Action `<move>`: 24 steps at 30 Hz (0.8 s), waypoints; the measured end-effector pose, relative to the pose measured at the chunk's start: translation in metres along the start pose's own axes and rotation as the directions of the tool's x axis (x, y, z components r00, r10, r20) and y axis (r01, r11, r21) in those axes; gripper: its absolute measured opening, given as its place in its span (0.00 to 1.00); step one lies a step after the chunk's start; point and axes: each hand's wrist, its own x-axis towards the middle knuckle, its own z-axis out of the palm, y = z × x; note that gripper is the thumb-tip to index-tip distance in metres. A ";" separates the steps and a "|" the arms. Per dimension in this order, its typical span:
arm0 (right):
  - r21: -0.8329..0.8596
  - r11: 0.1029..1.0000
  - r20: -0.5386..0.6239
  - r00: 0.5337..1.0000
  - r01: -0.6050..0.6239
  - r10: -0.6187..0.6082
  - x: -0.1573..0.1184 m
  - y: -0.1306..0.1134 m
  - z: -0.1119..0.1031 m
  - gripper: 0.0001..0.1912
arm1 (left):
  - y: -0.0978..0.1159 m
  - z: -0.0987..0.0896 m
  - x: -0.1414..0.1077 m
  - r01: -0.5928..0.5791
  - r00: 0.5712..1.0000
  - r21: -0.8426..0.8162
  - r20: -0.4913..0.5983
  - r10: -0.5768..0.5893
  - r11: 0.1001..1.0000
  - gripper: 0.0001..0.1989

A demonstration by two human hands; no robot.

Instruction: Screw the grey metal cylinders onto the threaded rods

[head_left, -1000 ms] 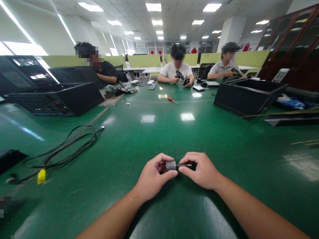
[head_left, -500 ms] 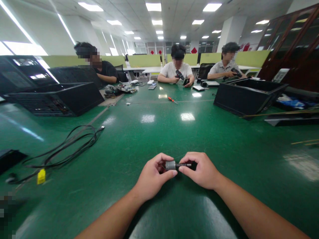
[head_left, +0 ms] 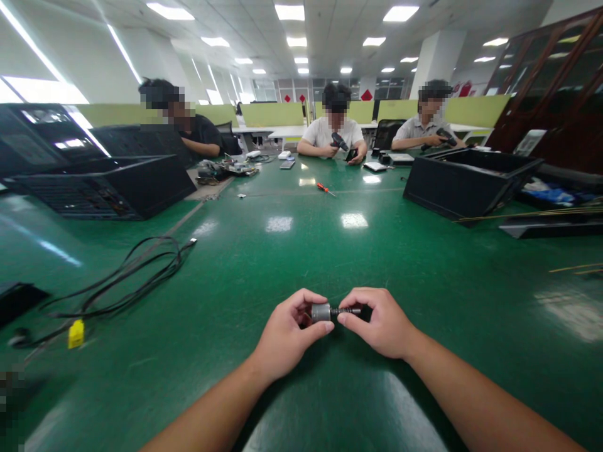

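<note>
A small grey metal cylinder (head_left: 321, 312) with a dark, ridged shaft (head_left: 343, 311) is held level just above the green table (head_left: 292, 257). My left hand (head_left: 288, 336) grips the cylinder between thumb and fingers at its left part. Around the shaft, the thumb and fingers of my right hand (head_left: 380, 321) are closed, and the shaft's tip shows between them. The two hands are close together but apart. Some curled fingers of both hands are partly hidden.
Black cables (head_left: 136, 270) with a yellow tag (head_left: 76, 334) lie at left. Black cases stand left (head_left: 113, 188) and right (head_left: 466, 185). A red screwdriver (head_left: 324, 188) lies farther back. Three people sit across the table, two holding power drills.
</note>
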 end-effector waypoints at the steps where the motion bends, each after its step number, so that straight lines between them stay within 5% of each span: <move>1: 0.001 1.000 0.000 1.000 0.000 0.000 0.000 0.000 0.000 0.02 | 0.000 0.000 0.000 0.000 1.000 0.001 0.001 0.000 1.000 0.17; 24: -0.015 1.000 0.010 1.000 0.019 -0.019 0.000 0.002 -0.004 0.01 | 0.001 0.001 0.000 0.002 1.000 -0.030 -0.013 -0.003 1.000 0.17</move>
